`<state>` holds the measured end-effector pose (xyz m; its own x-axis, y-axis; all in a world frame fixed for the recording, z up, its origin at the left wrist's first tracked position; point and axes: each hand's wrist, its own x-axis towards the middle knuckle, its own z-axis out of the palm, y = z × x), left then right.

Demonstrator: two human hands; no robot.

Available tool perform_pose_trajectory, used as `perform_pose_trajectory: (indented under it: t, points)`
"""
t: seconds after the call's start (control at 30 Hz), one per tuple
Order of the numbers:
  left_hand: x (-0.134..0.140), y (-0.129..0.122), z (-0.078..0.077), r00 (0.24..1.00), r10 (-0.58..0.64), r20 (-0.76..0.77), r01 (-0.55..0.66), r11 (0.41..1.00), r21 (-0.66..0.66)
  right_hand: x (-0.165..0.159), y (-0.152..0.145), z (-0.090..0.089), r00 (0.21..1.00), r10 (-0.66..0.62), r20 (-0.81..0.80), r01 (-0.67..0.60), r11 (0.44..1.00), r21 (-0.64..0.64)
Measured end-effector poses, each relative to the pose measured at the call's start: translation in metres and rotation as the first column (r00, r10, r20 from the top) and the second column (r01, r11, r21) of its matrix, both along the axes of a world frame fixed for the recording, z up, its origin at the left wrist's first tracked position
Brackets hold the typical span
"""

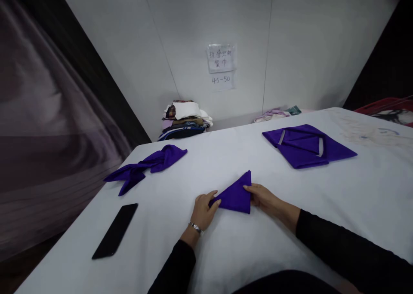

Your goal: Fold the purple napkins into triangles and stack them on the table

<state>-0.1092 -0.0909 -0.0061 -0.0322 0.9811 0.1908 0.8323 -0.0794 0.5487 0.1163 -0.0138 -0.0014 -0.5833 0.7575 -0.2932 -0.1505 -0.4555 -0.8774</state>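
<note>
A purple cloth napkin (235,196), folded into a triangle, is between my two hands at the middle of the table. My left hand (204,209), with a silver bracelet at the wrist, pinches its narrow left corner between thumb and fingers. On the wide right side, my right hand (260,196) grips the edge, thumb on top and fingers mostly hidden behind the cloth. Farther left lies a second purple napkin (166,158), twisted into a knot-like shape with pointed ends. At the right back rests a third purple piece (300,144), folded flat with pale gaps showing through.
A black phone-like slab (115,231) lies near the left edge of the white-covered table (155,246). Stacked folded clothes (185,121) stand behind the far edge, with more cloth (274,114) farther right. Handwritten paper signs (221,64) hang on the wall. A draped curtain (41,126) borders the left.
</note>
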Motion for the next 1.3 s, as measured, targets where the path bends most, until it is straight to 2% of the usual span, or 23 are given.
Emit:
perform_pose_trajectory:
  t: [0.1, 0.2, 0.33, 0.5, 0.73, 0.93, 1.07, 1.3]
  points:
    - [0.003, 0.007, -0.007, 0.999, 0.039, 0.002, -0.039, 0.999, -0.007, 0.001, 0.009, -0.004, 0.998, -0.040, 0.044, 0.042, 0.998, -0.043]
    - [0.005, 0.009, -0.008, 0.997, 0.072, 0.003, -0.072, 0.997, -0.031, 0.001, 0.016, -0.003, 0.993, -0.028, 0.111, 0.031, 0.999, -0.027]
    - [0.006, 0.009, -0.007, 0.996, 0.088, 0.019, -0.087, 0.996, -0.035, 0.001, 0.028, 0.000, 0.978, -0.004, 0.209, -0.009, 0.998, 0.061]
    - [0.005, 0.009, -0.007, 0.995, 0.100, 0.023, -0.099, 0.994, -0.040, -0.003, 0.044, 0.001, 0.953, -0.068, 0.295, 0.013, 0.983, 0.185]
    - [0.004, 0.009, -0.010, 0.994, 0.094, 0.052, -0.093, 0.995, -0.026, -0.005, 0.053, -0.004, 0.949, -0.116, 0.292, 0.005, 0.936, 0.353]
    - [0.004, 0.009, -0.012, 0.994, 0.099, 0.037, -0.099, 0.995, -0.012, -0.003, 0.070, -0.021, 0.912, -0.224, 0.342, 0.061, 0.902, 0.427]
    - [0.005, 0.010, -0.011, 0.995, 0.093, 0.025, -0.093, 0.996, -0.001, -0.004, 0.079, -0.030, 0.893, -0.249, 0.375, 0.051, 0.884, 0.465]
    - [0.005, 0.009, -0.012, 0.994, 0.105, 0.028, -0.105, 0.994, 0.003, -0.005, 0.078, -0.028, 0.831, -0.333, 0.446, 0.001, 0.802, 0.597]
